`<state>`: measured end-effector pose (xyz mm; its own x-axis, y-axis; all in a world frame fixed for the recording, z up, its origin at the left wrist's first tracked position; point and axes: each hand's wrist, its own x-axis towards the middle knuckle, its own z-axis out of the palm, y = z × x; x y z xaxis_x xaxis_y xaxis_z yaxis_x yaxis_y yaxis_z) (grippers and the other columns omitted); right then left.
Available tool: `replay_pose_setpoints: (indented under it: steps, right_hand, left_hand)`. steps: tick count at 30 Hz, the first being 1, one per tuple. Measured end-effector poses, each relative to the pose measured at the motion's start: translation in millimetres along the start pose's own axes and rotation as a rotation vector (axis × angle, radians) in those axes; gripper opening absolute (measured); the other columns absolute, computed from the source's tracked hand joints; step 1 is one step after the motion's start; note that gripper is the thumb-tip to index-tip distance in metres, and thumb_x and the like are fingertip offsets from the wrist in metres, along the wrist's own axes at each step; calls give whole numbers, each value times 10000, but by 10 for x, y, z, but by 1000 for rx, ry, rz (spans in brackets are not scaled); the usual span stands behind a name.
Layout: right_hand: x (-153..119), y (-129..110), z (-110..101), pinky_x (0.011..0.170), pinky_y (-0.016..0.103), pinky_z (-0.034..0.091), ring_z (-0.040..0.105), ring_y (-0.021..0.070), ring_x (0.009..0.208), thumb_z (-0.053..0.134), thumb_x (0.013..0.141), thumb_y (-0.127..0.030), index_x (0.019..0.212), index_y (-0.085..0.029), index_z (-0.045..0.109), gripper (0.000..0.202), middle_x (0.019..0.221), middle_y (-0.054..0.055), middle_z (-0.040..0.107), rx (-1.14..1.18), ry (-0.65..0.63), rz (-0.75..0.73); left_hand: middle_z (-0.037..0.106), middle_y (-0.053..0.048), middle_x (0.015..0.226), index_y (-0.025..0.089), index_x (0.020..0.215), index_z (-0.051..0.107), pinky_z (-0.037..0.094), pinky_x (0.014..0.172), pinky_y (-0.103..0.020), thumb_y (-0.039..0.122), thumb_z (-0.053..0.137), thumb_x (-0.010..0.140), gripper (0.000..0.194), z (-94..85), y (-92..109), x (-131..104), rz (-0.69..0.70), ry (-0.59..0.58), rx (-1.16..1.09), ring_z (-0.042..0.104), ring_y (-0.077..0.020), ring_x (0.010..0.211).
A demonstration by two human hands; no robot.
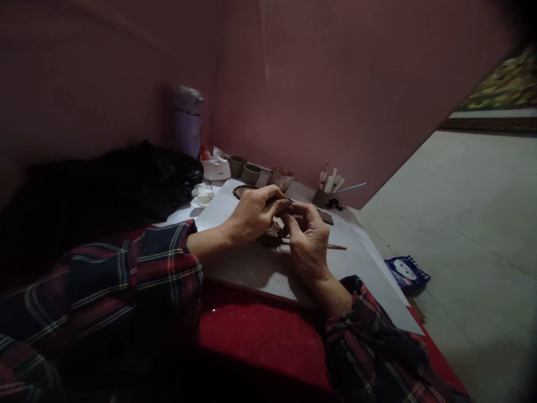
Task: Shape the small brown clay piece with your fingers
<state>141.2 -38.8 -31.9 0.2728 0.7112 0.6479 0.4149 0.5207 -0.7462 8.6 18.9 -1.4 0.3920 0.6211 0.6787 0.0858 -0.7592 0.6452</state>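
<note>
My left hand (pixel 255 212) and my right hand (pixel 308 238) meet above a pale board (pixel 251 268), fingertips pressed together. Between them is a small dark brown piece (pixel 288 206), like clay, mostly covered by the fingers. Just under my left hand lies a rough dark brown lump (pixel 272 234). A thin wooden stick (pixel 338 247) pokes out to the right from behind my right hand. Beyond that hand is a flat brown slab (pixel 326 217). A round dark dish (pixel 243 191) sits partly behind my left hand.
Cups (pixel 251 174) and a brown bowl (pixel 281 178) stand along the wall, near a holder (pixel 321 197) of pens. White tissue (pixel 202 195), a black bag (pixel 168 179) and a purple roll (pixel 187 126) are at left. A blue packet (pixel 406 273) lies right of the table.
</note>
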Motion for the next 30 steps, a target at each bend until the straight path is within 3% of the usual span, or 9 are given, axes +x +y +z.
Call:
replay_pose_setpoints:
  steps: [10,17,24,30]
  right_hand:
    - [-14,20,-8,672,264,471,569,113,698,666,838,-293,861,-215,632,88,802,-24,639,2,-32,9]
    - [9,-24,7,750,309,516,634,144,795,665,843,-314,921,-215,634,130,885,0,672,61,10,45]
    - [35,-7,3,776,352,525,647,174,851,688,825,-388,1041,-201,619,294,984,44,693,18,125,61]
    - [38,21,-2,720,322,513,647,185,850,590,883,-515,960,-194,646,335,938,58,717,-42,56,83]
  left_hand:
    - [626,5,645,104,760,656,368,580,-206,199,625,862,143,-15,-2,1,65,12,89,505,-80,588]
    - [704,-31,737,98,856,714,431,623,-203,235,607,908,181,3,-15,2,56,-4,-11,588,-95,654]
    - [761,-43,883,107,991,702,511,708,-188,72,624,850,165,39,-31,-14,95,22,-50,690,-107,767]
    - [766,-59,919,102,1019,687,535,738,-208,77,679,811,209,53,-41,-8,69,73,-9,711,-134,816]
